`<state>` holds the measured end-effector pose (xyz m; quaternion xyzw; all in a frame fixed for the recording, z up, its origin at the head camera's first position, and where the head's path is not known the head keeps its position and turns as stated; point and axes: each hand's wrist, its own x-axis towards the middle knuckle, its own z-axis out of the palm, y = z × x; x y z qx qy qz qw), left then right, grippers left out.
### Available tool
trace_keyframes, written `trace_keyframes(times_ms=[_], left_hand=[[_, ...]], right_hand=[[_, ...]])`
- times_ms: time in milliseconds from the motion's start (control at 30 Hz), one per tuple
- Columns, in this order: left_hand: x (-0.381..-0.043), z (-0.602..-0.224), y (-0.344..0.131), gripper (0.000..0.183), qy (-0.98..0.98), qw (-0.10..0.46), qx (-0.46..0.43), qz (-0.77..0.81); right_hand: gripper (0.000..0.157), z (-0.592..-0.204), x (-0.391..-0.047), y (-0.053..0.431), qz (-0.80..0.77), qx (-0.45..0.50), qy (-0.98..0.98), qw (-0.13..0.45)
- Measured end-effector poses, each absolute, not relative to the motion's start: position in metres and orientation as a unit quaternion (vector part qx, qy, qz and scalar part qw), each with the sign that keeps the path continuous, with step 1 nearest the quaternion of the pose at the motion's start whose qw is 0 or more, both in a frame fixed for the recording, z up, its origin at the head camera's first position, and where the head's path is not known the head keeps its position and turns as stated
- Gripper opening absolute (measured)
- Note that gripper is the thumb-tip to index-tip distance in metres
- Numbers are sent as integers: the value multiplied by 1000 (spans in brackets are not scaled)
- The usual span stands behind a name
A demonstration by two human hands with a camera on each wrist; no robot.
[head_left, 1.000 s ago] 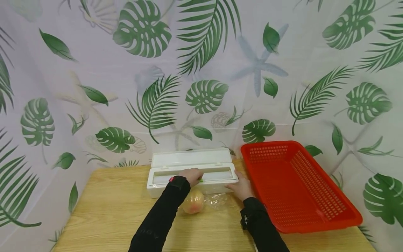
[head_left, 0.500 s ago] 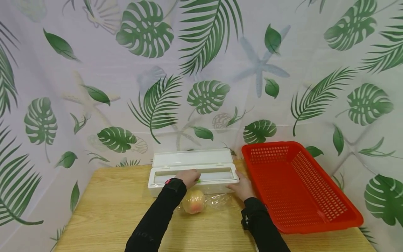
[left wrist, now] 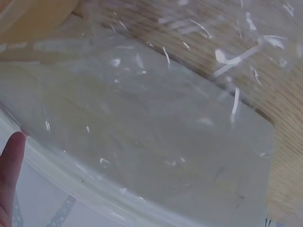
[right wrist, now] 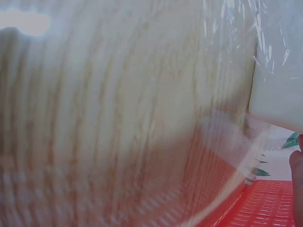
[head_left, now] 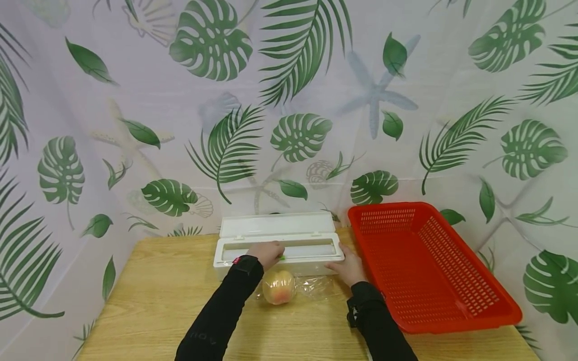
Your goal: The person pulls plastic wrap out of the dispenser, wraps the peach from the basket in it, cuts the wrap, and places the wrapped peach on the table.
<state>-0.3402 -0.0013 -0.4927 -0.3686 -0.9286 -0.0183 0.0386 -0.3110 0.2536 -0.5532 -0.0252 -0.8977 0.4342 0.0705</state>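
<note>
White box [head_left: 311, 269] on a table [head_left: 167, 286], lid [head_left: 277, 225] up, just behind a film-covered peach [head_left: 278, 288]. Gripped at one end by the right hand [head_left: 350, 266], green slider [head_left: 282, 258] pinched by the left hand [head_left: 267, 253].

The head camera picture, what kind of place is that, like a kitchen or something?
I can't tell if it's a kitchen; maybe it's a corner set up for filming. There's a wooden table, a leaf-printed backdrop behind it, and a long white box with its lid open.
</note>
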Motion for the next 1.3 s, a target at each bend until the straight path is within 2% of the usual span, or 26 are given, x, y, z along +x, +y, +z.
trace_keyframes(times_ms=[267,433,667,800,1033,1133,1167,1300], left_hand=[[-339,-494,-7,17,-926,63,-371,-17],[-334,-488,-15,17,-927,60,-369,-25],[-326,-476,-42,25,-933,33,-355,-47],[-333,-486,-62,24,-934,28,-349,-66],[-346,-514,-79,23,-926,81,-358,-87],[-342,-513,-79,21,-937,60,-326,-112],[-333,-501,-77,20,-945,36,-304,-113],[-326,-495,-77,15,-961,-12,-256,-103]], right_hand=[[78,-552,-310,254,434,-23,-898,67],[77,-551,-311,249,432,-21,-899,67],[78,-549,-310,248,440,-19,-896,66],[79,-550,-309,252,442,-19,-894,67],[79,-554,-312,257,430,-24,-901,53],[79,-555,-312,256,430,-28,-901,53],[79,-555,-312,255,430,-28,-901,54],[80,-555,-314,255,426,-25,-903,56]])
